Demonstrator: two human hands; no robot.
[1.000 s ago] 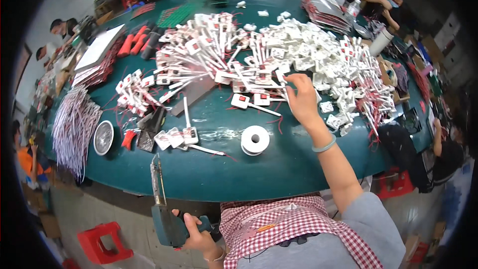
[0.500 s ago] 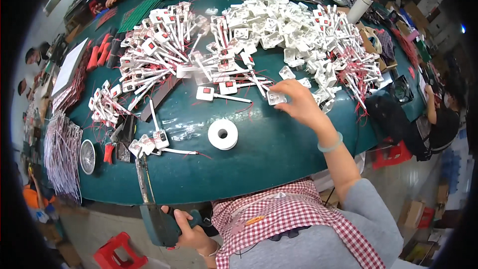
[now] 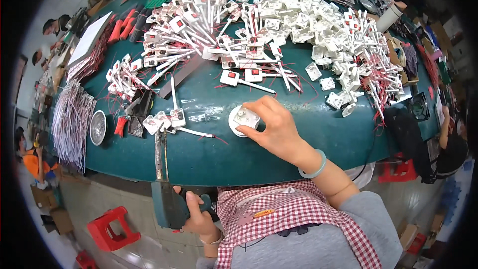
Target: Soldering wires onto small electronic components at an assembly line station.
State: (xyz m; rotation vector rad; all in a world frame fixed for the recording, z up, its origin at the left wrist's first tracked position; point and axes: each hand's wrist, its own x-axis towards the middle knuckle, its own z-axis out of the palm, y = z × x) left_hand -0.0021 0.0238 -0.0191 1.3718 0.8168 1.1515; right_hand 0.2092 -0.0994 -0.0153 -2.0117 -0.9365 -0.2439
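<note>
My right hand (image 3: 280, 130) pinches a small square white plastic housing (image 3: 246, 116) between thumb and fingers. The housing is over a round white roll (image 3: 233, 117), which it mostly covers; I cannot tell whether they touch. My left hand (image 3: 200, 216), below the table's front edge, grips a teal pistol-grip tool (image 3: 169, 201) with a long metal shaft. The shaft's tip reaches a few white housings (image 3: 153, 124) on the table. Beside them lies a white switch unit (image 3: 177, 117) with a stalk and red wire.
A big heap of white housings (image 3: 301, 20) fills the back middle. Switch units with red rockers (image 3: 184, 25) pile up to its left and more (image 3: 371, 65) to its right. At the left are a metal bowl (image 3: 98, 127) and wire bundles (image 3: 72, 124). Red stools (image 3: 113, 229) stand below.
My right hand has moved left from beside the housing heap to over the white roll, with the housing in it. My left hand still holds the teal tool. The whole view has shifted.
</note>
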